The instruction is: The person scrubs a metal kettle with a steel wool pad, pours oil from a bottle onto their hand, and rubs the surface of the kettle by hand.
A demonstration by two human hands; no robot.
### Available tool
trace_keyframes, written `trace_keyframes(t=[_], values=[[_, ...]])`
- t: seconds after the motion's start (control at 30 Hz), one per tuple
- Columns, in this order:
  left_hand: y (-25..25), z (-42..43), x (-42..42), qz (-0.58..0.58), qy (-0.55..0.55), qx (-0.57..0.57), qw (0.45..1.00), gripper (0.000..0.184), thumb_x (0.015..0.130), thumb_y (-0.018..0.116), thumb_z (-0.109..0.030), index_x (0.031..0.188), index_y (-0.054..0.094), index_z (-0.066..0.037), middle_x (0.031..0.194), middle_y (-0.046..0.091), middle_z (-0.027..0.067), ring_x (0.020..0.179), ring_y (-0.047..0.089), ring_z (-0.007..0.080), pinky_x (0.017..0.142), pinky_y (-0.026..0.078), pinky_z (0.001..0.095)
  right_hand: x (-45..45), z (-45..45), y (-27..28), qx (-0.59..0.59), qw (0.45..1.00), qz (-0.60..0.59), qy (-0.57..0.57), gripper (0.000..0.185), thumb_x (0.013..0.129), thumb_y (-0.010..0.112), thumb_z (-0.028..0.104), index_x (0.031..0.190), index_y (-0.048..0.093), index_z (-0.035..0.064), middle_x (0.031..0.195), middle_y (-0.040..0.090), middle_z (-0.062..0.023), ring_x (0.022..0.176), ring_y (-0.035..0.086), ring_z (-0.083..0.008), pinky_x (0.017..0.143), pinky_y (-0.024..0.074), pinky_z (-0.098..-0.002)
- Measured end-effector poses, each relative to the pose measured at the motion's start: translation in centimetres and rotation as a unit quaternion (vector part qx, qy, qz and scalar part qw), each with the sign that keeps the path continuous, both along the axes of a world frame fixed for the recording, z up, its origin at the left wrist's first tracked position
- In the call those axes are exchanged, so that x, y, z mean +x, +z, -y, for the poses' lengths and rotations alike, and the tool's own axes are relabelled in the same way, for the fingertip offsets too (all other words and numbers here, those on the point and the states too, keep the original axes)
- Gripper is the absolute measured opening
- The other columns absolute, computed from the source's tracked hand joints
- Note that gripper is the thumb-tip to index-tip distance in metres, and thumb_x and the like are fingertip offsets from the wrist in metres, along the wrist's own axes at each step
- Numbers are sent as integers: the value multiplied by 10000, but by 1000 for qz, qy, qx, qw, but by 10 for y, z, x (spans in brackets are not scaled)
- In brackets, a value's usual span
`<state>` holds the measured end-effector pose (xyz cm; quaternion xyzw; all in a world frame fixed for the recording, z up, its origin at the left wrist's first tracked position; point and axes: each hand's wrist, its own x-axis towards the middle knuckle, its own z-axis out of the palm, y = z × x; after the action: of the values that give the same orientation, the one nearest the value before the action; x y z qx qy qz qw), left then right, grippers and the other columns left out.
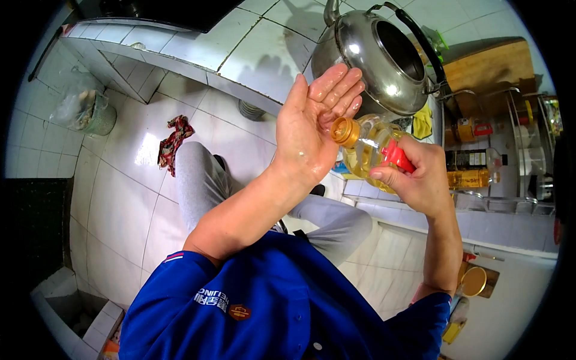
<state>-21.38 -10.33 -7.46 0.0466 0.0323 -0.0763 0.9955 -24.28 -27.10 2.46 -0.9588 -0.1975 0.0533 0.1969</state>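
My left hand (309,129) is turned palm up, fingers stretched out and slightly curled, with a wet, glossy shine on palm and wrist. My right hand (417,174) grips a clear oil bottle (366,147) by its red handle. Yellow oil shows inside, and the bottle tilts so its orange-gold neck points at the left palm. The mouth is right beside the palm's edge; whether they touch, I cannot tell. Just beyond the fingers, a steel kettle (354,60) with a black handle stands on the white tiled counter (258,51).
At right, a metal rack (522,198) holds several bottles, near a wooden board (492,66). A yellow cloth (423,123) lies by the kettle. On the floor are a patterned rag (174,141) and, further left, a bin with a plastic bag (96,114). A black stove edge (180,15) borders the counter.
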Motion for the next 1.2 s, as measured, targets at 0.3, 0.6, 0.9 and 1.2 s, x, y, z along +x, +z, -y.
trace_keyframes(t=[0.3, 0.6, 0.9, 1.2], values=[[-1, 1, 1, -3, -4, -13, 1000, 582, 1060, 248, -407, 1373, 459, 36, 1433, 471, 229, 1354, 427, 356, 1152, 320, 451, 0, 1, 0, 0, 1000, 8, 0, 408, 674, 884, 352, 816, 654, 45, 635, 548, -101, 522, 485, -209, 530, 431, -315], [15, -1, 6, -37, -14, -46, 998, 546, 1064, 258, -369, 1356, 429, 60, 1420, 465, 240, 1346, 423, 386, 1137, 361, 467, -4, 35, -18, 255, 963, -45, -70, 362, 731, 877, 271, 805, 610, 38, 675, 518, 54, 630, 419, -45, 564, 386, -223], [18, 4, 45, 17, 45, -84, 995, 539, 1073, 195, -314, 1428, 317, 74, 1514, 326, 248, 1414, 312, 387, 1172, 298, 510, -10, 108, -45, 517, 831, 123, -162, 226, 946, 675, 236, 872, 559, 56, 662, 505, 37, 518, 405, -38, 476, 313, -193], [30, 22, 85, 17, 92, -57, 994, 560, 1067, 167, -323, 1422, 337, 76, 1489, 363, 236, 1407, 327, 375, 1169, 307, 482, 16, 194, -90, 592, 698, 298, -270, 238, 998, 596, 228, 810, 532, 96, 600, 405, 74, 518, 332, -16, 466, 259, -207]])
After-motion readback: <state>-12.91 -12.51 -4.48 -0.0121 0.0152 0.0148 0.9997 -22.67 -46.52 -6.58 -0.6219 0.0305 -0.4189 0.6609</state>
